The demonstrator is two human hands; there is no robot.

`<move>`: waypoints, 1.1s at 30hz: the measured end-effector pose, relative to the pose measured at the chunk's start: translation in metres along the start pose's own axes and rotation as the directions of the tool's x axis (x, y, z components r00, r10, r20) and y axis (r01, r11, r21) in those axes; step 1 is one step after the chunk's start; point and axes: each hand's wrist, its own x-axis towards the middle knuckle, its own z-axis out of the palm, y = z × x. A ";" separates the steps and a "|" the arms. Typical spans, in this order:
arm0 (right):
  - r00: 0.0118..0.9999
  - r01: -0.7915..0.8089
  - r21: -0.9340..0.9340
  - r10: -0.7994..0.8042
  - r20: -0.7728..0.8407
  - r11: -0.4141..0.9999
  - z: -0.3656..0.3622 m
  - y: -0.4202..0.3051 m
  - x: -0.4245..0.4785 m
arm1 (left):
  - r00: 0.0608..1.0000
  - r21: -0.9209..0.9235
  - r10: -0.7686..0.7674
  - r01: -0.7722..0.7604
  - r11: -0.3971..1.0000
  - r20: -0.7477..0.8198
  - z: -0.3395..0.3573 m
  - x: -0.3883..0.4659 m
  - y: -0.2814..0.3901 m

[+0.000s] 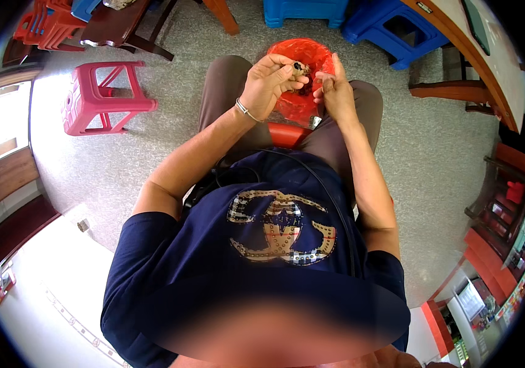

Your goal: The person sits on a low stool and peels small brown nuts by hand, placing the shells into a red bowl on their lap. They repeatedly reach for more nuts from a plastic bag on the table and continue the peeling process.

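My left hand (pixel 267 83) pinches a small, rough tan piece (pixel 300 70) with a dark hollow between thumb and fingers. Too little of it shows to name it exactly; it looks like a dried mushroom or a shell. Beneath the hands, between my knees, is a container lined with a red plastic bag (pixel 306 45), with dark bits inside. My right hand (pixel 338 96) is at the bag's right side, one finger stretched out and the others curled. Whether it grips something small cannot be made out.
A red seat (pixel 287 134) shows between my thighs. A pink plastic stool (pixel 106 97) stands to the left, blue stools (pixel 306 13) ahead. At upper right is a wood-edged table (pixel 483 60); a dark wooden table (pixel 113 23) is at upper left. A black cable (pixel 317 179) crosses my shirt.
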 end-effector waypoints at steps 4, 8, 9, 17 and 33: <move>0.978 0.205 -0.173 -0.209 -0.005 0.963 0.002 -0.010 -0.005 | 0.998 0.047 0.050 -0.048 0.998 -0.032 0.000 0.001 0.000; 0.961 0.276 -0.168 -0.273 0.041 0.946 0.012 -0.023 -0.022 | 0.989 0.170 0.136 -0.126 0.977 -0.049 -0.005 0.004 -0.005; 0.956 0.292 -0.152 -0.286 0.060 0.944 0.015 -0.022 -0.025 | 0.991 0.188 0.131 -0.121 0.975 -0.039 -0.004 0.004 -0.006; 0.885 0.464 -0.563 -0.390 0.255 0.684 0.001 -0.030 -0.026 | 0.998 0.461 0.065 -0.063 0.885 0.011 0.014 -0.007 0.009; 0.802 0.597 -0.465 -0.473 0.364 0.654 0.001 -0.030 -0.033 | 0.997 0.487 -0.077 0.064 0.871 0.007 0.018 -0.013 0.008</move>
